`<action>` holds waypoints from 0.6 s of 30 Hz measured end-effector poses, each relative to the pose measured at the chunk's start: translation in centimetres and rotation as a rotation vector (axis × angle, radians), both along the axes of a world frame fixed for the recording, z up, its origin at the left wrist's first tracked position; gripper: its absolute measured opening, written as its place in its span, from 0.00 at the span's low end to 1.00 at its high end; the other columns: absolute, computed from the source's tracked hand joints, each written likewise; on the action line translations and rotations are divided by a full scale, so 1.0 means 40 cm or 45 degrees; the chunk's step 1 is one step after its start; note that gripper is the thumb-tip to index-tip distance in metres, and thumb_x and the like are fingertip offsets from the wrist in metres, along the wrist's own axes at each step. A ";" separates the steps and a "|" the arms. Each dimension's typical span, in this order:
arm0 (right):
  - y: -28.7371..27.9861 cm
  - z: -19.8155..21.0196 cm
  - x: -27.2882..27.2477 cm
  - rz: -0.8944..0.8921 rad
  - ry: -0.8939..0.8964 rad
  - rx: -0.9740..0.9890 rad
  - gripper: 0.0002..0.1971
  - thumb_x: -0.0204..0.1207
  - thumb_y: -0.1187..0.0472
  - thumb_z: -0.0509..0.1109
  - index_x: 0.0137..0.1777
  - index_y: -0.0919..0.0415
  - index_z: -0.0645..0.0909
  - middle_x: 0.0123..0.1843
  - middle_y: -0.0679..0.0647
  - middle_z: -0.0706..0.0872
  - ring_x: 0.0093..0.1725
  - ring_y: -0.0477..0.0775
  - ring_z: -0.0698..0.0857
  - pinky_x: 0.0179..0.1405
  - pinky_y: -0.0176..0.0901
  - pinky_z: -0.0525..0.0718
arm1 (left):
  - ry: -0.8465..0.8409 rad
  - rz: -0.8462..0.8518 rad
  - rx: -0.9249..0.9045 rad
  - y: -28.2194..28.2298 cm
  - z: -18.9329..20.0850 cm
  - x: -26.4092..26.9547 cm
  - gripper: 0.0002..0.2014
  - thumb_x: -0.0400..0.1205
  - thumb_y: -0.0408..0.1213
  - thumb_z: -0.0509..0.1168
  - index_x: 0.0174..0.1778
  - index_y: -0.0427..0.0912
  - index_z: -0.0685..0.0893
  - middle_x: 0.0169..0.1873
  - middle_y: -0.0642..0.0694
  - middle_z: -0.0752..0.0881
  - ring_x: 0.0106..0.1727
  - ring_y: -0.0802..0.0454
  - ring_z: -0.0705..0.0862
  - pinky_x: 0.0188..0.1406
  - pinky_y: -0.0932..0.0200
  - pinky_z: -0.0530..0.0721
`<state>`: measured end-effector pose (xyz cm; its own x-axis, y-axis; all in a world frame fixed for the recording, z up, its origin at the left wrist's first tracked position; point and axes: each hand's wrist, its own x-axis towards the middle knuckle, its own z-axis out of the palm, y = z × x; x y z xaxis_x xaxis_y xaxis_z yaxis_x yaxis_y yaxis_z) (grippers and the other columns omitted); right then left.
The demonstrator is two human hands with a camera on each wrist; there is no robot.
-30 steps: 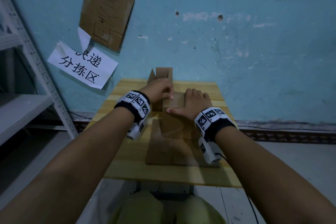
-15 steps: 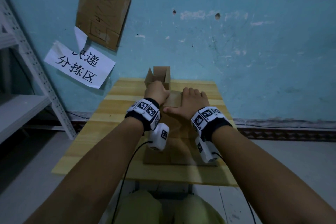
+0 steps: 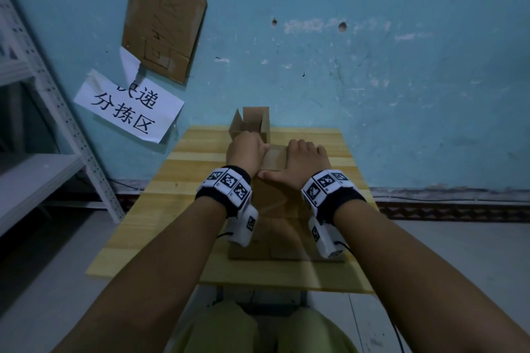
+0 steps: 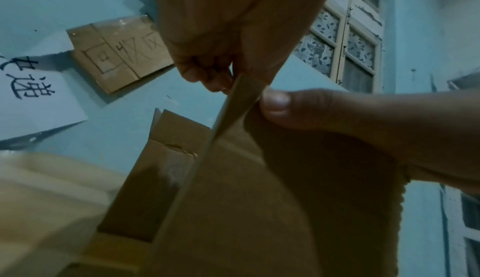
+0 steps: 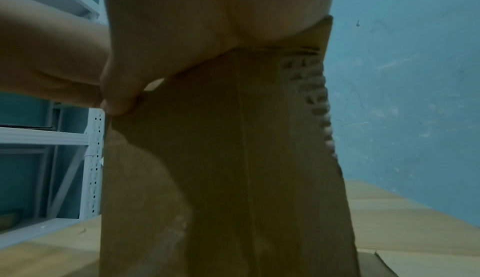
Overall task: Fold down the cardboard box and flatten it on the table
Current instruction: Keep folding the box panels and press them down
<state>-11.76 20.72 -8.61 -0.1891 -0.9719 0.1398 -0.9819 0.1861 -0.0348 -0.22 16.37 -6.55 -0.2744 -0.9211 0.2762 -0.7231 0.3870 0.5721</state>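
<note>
A brown cardboard box [image 3: 274,160] stands partly collapsed in the middle of the wooden table [image 3: 177,189]. My left hand [image 3: 248,149] grips its upper left edge, fingers [image 4: 205,74] curled over the thin panel edge [image 4: 233,105]. On the box top lies my right hand [image 3: 305,157], palm down, with its thumb [image 4: 298,105] stretched along the near edge. In the right wrist view the palm [image 5: 207,24] bears on the box wall [image 5: 233,158]. The box's far side is hidden by both hands.
A small open cardboard box [image 3: 253,123] stands at the table's back edge by the blue wall. A flat cardboard sheet [image 3: 284,246] lies under my wrists near the front. A white metal shelf [image 3: 43,175] stands to the left. Paper sign and cardboard hang on the wall.
My left forearm has swung inward toward the box, the hand staying on the box's left edge. The right hand has kept pressing on the top.
</note>
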 end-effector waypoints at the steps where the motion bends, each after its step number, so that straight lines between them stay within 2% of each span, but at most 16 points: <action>1: 0.001 0.000 0.000 -0.003 0.003 0.001 0.51 0.62 0.20 0.56 0.71 0.63 0.65 0.70 0.61 0.73 0.70 0.63 0.72 0.72 0.62 0.65 | 0.047 0.010 0.072 0.003 0.002 -0.002 0.14 0.83 0.34 0.60 0.30 0.41 0.76 0.47 0.39 0.86 0.52 0.43 0.84 0.50 0.55 0.78; 3: 0.002 0.000 0.001 -0.005 0.004 -0.002 0.52 0.61 0.20 0.56 0.71 0.63 0.65 0.71 0.61 0.73 0.71 0.63 0.72 0.73 0.62 0.65 | 0.167 0.038 0.168 0.001 0.001 -0.004 0.10 0.82 0.31 0.61 0.35 0.44 0.72 0.48 0.39 0.83 0.55 0.43 0.82 0.47 0.57 0.74; 5: 0.002 -0.001 0.000 -0.006 0.001 -0.007 0.52 0.61 0.19 0.56 0.71 0.63 0.65 0.71 0.61 0.73 0.71 0.62 0.72 0.73 0.62 0.65 | 0.232 0.069 0.206 -0.003 0.002 -0.002 0.05 0.81 0.32 0.63 0.48 0.40 0.72 0.48 0.39 0.80 0.56 0.40 0.81 0.45 0.56 0.73; 7: 0.003 -0.001 0.001 -0.006 0.001 -0.014 0.52 0.61 0.19 0.56 0.71 0.63 0.65 0.71 0.61 0.73 0.71 0.62 0.72 0.72 0.62 0.65 | 0.059 0.109 0.160 -0.008 0.003 -0.001 0.10 0.81 0.36 0.63 0.54 0.34 0.78 0.51 0.36 0.83 0.55 0.39 0.82 0.44 0.55 0.74; 9: 0.003 -0.001 0.002 0.001 0.001 -0.014 0.51 0.62 0.20 0.56 0.72 0.63 0.65 0.71 0.61 0.73 0.71 0.62 0.72 0.72 0.62 0.65 | -0.234 0.124 0.031 -0.002 0.003 -0.006 0.14 0.83 0.38 0.59 0.51 0.29 0.83 0.52 0.33 0.84 0.55 0.36 0.83 0.43 0.52 0.76; 12: 0.003 0.000 0.001 0.011 -0.002 -0.019 0.49 0.63 0.22 0.57 0.72 0.63 0.64 0.71 0.61 0.73 0.70 0.62 0.72 0.72 0.61 0.65 | -0.543 0.119 -0.144 0.017 0.001 -0.024 0.14 0.86 0.31 0.52 0.59 0.30 0.80 0.59 0.33 0.79 0.59 0.35 0.81 0.53 0.48 0.80; 15: 0.006 -0.001 -0.001 0.012 -0.005 -0.025 0.48 0.64 0.23 0.57 0.71 0.63 0.64 0.70 0.61 0.73 0.70 0.62 0.72 0.72 0.61 0.65 | -0.672 0.077 -0.207 0.015 0.005 -0.036 0.14 0.85 0.26 0.50 0.62 0.29 0.77 0.62 0.33 0.78 0.61 0.37 0.80 0.57 0.49 0.80; 18: 0.008 -0.001 0.001 0.004 0.005 -0.010 0.51 0.63 0.21 0.56 0.72 0.63 0.64 0.71 0.61 0.72 0.71 0.63 0.72 0.72 0.61 0.64 | -0.609 0.045 -0.139 0.002 0.013 -0.021 0.13 0.85 0.27 0.53 0.61 0.29 0.77 0.61 0.32 0.78 0.62 0.37 0.80 0.58 0.50 0.78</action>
